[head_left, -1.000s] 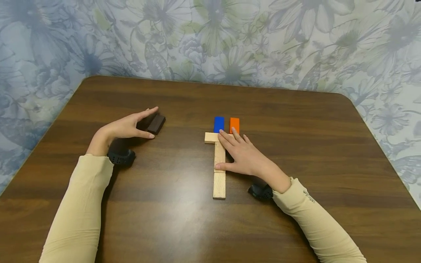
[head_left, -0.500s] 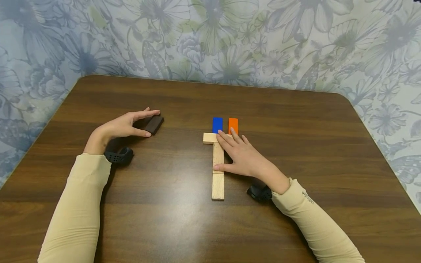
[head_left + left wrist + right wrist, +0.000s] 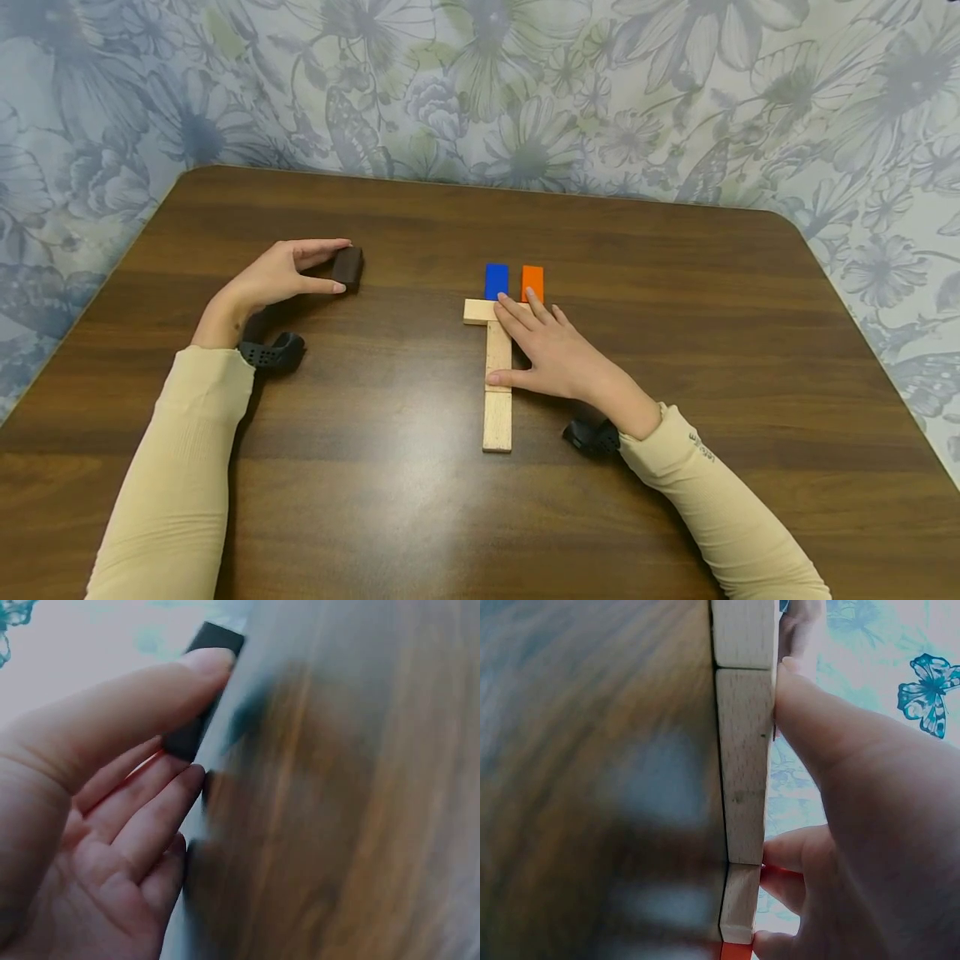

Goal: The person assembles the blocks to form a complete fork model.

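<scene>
In the head view my left hand (image 3: 273, 273) pinches a dark brown block (image 3: 348, 268) between thumb and fingertips at the table's left. The left wrist view shows the thumb across that block's near side, close to the tabletop. My right hand (image 3: 555, 354) rests with fingers spread on pale wooden blocks laid in a T. Its thumb touches the upper stem block (image 3: 498, 346), above the lower stem block (image 3: 497, 422). Its fingers lie over the crosswise block (image 3: 478, 312) and hide its right part. One fingertip reaches the orange block (image 3: 532, 282); the blue block (image 3: 497, 282) stands beside it.
Everything lies on a brown wood-grain table (image 3: 397, 517). A flower-patterned wall (image 3: 525, 83) rises behind its far edge. Both wrists carry black wearable cameras, one a black camera band (image 3: 273, 353) beneath the left wrist.
My left hand has closed on the dark brown block, turned it more upright in view and shifted it slightly left and away. The right hand and the pale blocks stay in place.
</scene>
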Motion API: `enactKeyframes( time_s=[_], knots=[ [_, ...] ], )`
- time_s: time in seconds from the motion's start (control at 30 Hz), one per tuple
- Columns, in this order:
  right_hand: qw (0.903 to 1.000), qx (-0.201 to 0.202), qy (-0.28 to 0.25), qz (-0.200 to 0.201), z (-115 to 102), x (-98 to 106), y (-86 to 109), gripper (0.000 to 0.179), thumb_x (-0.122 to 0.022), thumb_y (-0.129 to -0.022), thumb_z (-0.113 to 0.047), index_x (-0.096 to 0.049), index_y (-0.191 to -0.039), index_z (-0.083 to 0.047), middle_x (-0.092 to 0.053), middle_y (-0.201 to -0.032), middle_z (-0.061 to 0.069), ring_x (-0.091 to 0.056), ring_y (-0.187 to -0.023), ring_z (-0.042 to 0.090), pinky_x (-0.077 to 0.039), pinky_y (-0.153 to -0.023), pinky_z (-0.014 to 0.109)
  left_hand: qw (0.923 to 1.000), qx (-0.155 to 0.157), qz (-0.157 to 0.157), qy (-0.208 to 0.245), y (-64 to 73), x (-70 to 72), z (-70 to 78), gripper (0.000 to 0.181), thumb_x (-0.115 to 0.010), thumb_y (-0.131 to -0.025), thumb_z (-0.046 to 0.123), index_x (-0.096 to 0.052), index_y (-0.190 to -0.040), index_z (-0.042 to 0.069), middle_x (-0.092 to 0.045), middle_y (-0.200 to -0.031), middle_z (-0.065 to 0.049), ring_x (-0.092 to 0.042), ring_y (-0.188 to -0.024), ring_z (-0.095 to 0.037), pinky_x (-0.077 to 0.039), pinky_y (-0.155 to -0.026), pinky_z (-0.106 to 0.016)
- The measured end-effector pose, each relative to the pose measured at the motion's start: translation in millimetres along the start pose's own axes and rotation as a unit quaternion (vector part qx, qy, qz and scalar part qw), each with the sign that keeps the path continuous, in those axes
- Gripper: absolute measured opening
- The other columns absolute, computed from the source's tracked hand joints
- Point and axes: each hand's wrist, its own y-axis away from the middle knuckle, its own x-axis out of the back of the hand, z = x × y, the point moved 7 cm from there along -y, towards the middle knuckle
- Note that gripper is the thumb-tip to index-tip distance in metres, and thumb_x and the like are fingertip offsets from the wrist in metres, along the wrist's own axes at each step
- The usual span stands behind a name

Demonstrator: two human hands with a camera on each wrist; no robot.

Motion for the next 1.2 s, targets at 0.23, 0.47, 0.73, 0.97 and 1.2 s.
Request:
enactKeyframes(
  time_s=[0.23, 0.47, 0.73, 0.97, 1.2],
  knots=[
    [1.0000, -0.005, 0.001, -0.004, 4.3, 1.8, -0.5, 0.095, -0.041, -0.084, -0.072, -0.009, -0.152, -0.013, -0.003, -0.155, 0.001, 0.005, -0.139, 0.031, -0.005, -0.107, 0.054, 0.9995, 0.011, 0.023, 0.017, -15.8, -15.6, 23.7, 0.070, -0.076, -0.081, 0.023, -0.044, -0.141, 0.010, -0.037, -0.145, -0.009, -0.035, -0.131, -0.026, -0.031, -0.101, -0.045],
    [1.0000, -0.002, 0.000, -0.010, 6.1, 2.1, -2.8, 0.095, -0.040, -0.084, -0.072, -0.009, -0.152, -0.014, -0.002, -0.155, 0.000, 0.006, -0.139, 0.030, -0.005, -0.106, 0.055, 0.9998, -0.017, -0.013, 0.005, -44.3, -55.2, 57.9, 0.068, -0.077, -0.080, 0.025, -0.047, -0.139, 0.008, -0.040, -0.143, -0.008, -0.039, -0.128, -0.025, -0.032, -0.101, -0.042],
    [0.9999, 0.002, 0.005, -0.010, 6.8, 5.8, -6.6, 0.095, -0.039, -0.084, -0.073, -0.010, -0.152, -0.014, -0.002, -0.155, 0.000, 0.005, -0.139, 0.030, -0.007, -0.106, 0.056, 0.9987, -0.031, -0.040, 0.009, -70.0, -85.2, 77.3, 0.067, -0.076, -0.081, 0.021, -0.046, -0.138, 0.004, -0.042, -0.140, -0.012, -0.041, -0.127, -0.028, -0.033, -0.101, -0.039],
    [0.9999, 0.005, 0.005, -0.010, 8.8, 7.6, -6.9, 0.094, -0.040, -0.084, -0.072, -0.010, -0.151, -0.013, -0.004, -0.155, 0.001, 0.005, -0.139, 0.031, -0.008, -0.106, 0.056, 0.9983, -0.031, -0.045, 0.019, -79.4, -97.8, 79.2, 0.067, -0.076, -0.080, 0.018, -0.046, -0.138, 0.003, -0.042, -0.141, -0.012, -0.042, -0.126, -0.026, -0.034, -0.100, -0.037],
    [0.9998, 0.004, 0.004, -0.016, 12.9, 8.5, -6.4, 0.094, -0.040, -0.084, -0.072, -0.010, -0.151, -0.012, -0.003, -0.155, 0.001, 0.004, -0.139, 0.031, -0.008, -0.106, 0.056, 0.9988, -0.028, -0.035, 0.019, -84.9, -105.2, 79.8, 0.067, -0.076, -0.080, 0.019, -0.046, -0.138, 0.003, -0.044, -0.140, -0.012, -0.042, -0.126, -0.025, -0.035, -0.099, -0.035]
  ],
)
